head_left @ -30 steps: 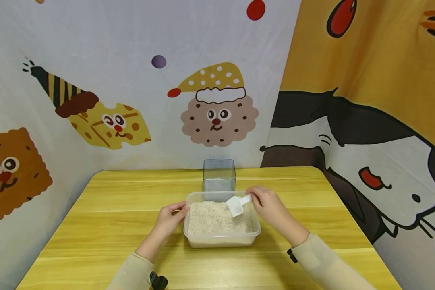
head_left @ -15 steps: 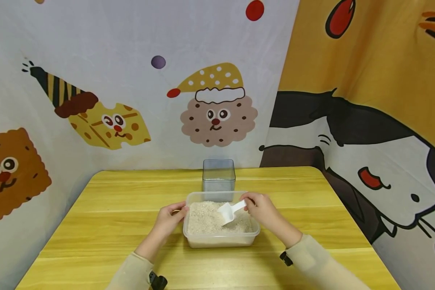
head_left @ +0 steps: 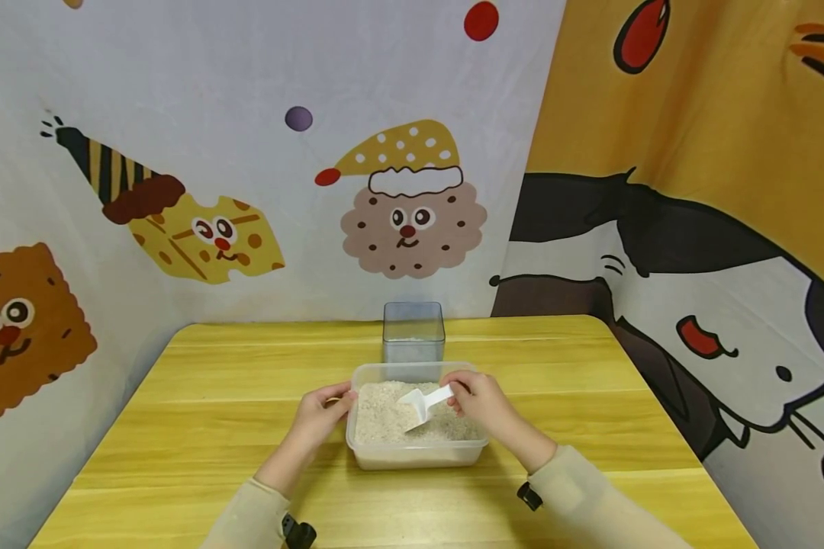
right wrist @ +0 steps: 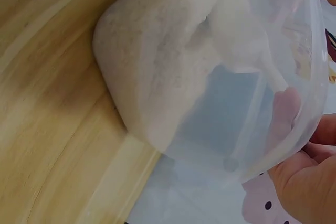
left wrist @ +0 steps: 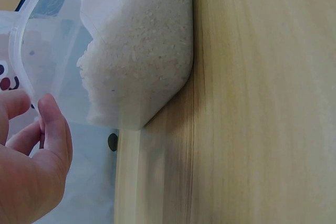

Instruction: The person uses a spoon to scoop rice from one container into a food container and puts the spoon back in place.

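Note:
A clear plastic container [head_left: 419, 458] filled with rice [head_left: 378, 418] stands on the table. My left hand [head_left: 318, 418] pinches its left rim; the left wrist view shows thumb and fingers [left wrist: 52, 124] right at the lip. In my right hand [head_left: 484, 404] is a white scoop [head_left: 438, 395], gripped by its handle and reaching over the right side of the container. The scoop's bowl is tilted down, its front edge at the rice. Through the cloudy wall in the right wrist view, the scoop [right wrist: 239, 40] appears against the rice.
Behind the rice container stands a square, bluish see-through bin [head_left: 414, 328], partly hidden by it. The yellow wood-grain table [head_left: 247, 381] reaches back to a wall cloth [head_left: 247, 76] printed with cartoon figures.
My right hand has moved left and slightly down, carrying the scoop from the container's right side to the middle of the rice. The left hand has stayed at the rim.

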The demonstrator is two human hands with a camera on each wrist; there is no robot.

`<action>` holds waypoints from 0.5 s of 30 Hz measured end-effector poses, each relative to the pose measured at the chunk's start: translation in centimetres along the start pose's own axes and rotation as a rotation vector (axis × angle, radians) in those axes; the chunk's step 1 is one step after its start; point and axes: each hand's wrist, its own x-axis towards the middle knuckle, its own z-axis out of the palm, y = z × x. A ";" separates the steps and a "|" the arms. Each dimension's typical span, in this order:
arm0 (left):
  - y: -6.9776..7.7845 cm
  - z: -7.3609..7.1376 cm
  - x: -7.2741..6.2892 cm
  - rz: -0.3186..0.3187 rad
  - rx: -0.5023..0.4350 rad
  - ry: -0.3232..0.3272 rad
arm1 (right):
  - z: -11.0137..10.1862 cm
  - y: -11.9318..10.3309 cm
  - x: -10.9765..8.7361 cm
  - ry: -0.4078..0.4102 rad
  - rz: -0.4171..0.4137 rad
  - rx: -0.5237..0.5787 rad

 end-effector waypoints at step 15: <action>-0.2 0.1 0.2 0.007 -0.013 0.009 | 1.3 -0.3 0.2 -0.037 0.034 0.122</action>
